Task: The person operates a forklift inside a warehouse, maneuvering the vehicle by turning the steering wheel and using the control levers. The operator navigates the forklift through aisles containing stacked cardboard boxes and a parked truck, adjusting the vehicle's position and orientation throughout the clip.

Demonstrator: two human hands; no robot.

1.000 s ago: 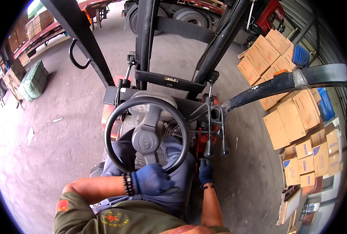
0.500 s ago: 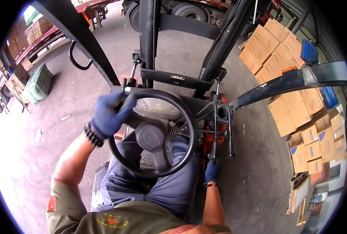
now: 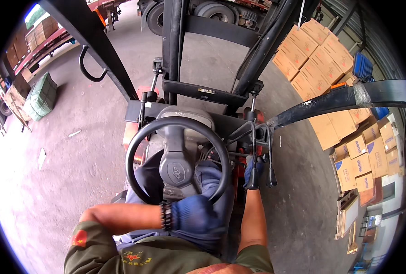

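My left hand (image 3: 196, 214), in a blue knitted glove with a dark beaded band at the wrist, is at the lower rim of the black steering wheel (image 3: 131, 160). It looks closed over the rim, though its fingers are smeared by motion. The forearm lies across my lap. My right hand (image 3: 247, 177), also in a blue glove, is at the forklift's control levers (image 3: 253, 137). A black lever knob (image 3: 254, 179) stands in front of it and hides most of its fingers, so its grip does not show.
The black mast (image 3: 172, 55) rises ahead. Stacked cardboard cartons (image 3: 313, 59) line the right side, with more boxes (image 3: 360, 164) nearer. A green wrapped bale (image 3: 41, 97) lies on the left floor. Beyond the mast is a truck with large wheels (image 3: 214, 13).
My left hand has swept from the wheel's upper left to its lower rim, and the wheel has turned. My right hand has moved forward behind the lever knob. The surroundings have shifted slightly.
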